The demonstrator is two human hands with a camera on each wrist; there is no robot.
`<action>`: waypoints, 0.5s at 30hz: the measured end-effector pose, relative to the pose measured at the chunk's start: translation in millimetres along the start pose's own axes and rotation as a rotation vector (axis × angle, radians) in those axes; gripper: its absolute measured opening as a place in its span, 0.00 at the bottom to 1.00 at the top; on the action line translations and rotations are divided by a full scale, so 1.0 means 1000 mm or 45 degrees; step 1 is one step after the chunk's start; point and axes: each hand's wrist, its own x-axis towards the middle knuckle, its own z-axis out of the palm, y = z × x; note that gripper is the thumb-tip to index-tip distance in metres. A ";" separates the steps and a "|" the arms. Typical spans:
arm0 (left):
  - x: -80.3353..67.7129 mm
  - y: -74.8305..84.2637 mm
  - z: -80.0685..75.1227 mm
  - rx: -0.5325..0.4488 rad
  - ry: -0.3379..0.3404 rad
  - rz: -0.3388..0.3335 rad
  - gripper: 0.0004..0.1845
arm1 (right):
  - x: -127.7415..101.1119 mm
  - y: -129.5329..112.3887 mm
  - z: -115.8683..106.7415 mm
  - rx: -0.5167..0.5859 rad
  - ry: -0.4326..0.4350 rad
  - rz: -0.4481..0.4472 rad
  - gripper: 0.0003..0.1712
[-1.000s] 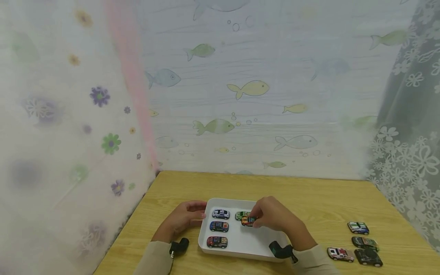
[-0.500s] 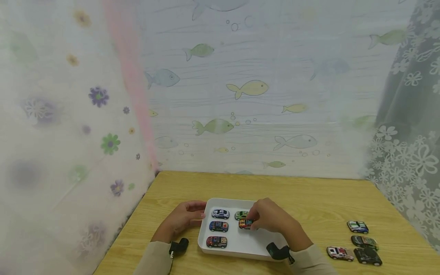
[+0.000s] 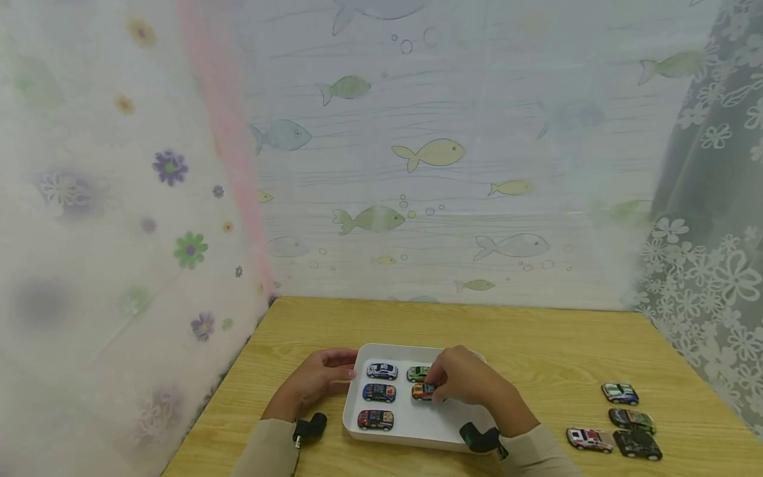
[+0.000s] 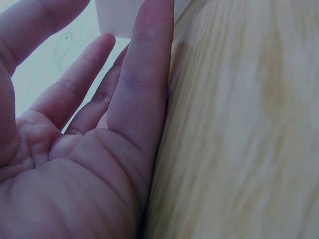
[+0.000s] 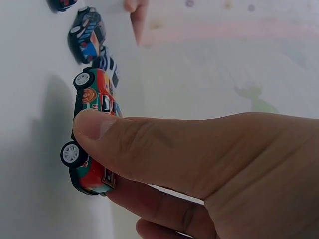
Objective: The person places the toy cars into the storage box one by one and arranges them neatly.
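My right hand (image 3: 467, 377) pinches a red-and-orange toy car (image 3: 422, 392) between thumb and fingers, low in the white tray (image 3: 411, 434). In the right wrist view the toy car shows green trim and white wheels, with the thumb across its side. Just behind it lies a green toy car (image 3: 417, 373), partly covered by the fingers. Along the tray's left side stand a white toy car (image 3: 382, 371), a blue one (image 3: 379, 393) and a red-and-black one (image 3: 375, 419). My left hand (image 3: 318, 377) rests on the table, its extended fingers touching the tray's left wall.
On the table (image 3: 536, 344) to the right of the tray are a white-green-blue toy car (image 3: 620, 393), a dark green one (image 3: 632, 419), a black one (image 3: 638, 445) and a white-and-red one (image 3: 590, 440). Patterned curtains (image 3: 441, 199) hang behind and at both sides.
The right hand has brought the red-and-orange toy car slightly left and toward me, from overlapping the green one to just in front of it. The left hand stays at the tray.
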 end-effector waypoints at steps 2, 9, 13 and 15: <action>0.000 0.000 0.000 0.004 0.000 0.004 0.31 | 0.001 0.000 0.001 0.003 -0.005 -0.005 0.11; -0.002 0.002 0.001 0.006 0.000 0.007 0.31 | 0.002 0.000 0.003 -0.003 -0.013 -0.008 0.11; -0.002 0.002 0.001 0.001 0.003 -0.004 0.31 | 0.001 -0.002 0.004 0.000 -0.017 0.000 0.11; -0.002 0.002 0.001 0.003 0.003 -0.007 0.31 | 0.001 -0.002 0.004 -0.003 -0.020 0.000 0.11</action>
